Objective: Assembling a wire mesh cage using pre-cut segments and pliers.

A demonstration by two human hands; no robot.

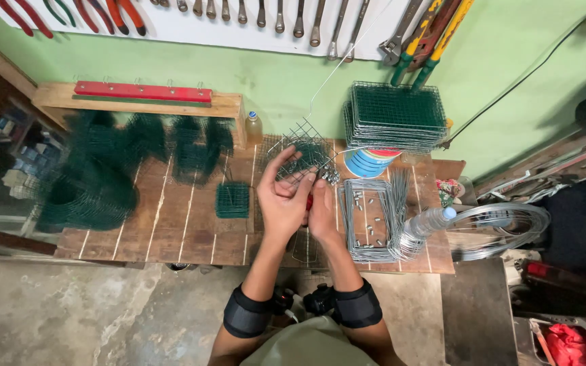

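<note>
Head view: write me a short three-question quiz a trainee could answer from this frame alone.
1. True or false: both hands, left hand and right hand, are at the wire mesh piece on the wooden workbench.
2. Multiple choice: what stands against the wall right of the mesh piece? A) a paint tin B) a stack of green mesh panels C) a drill
3. Fill in: the clear plastic bottle lies beside a pile of bare wire ____.

Key: 1 true; 2 B; 3 frames.
</note>
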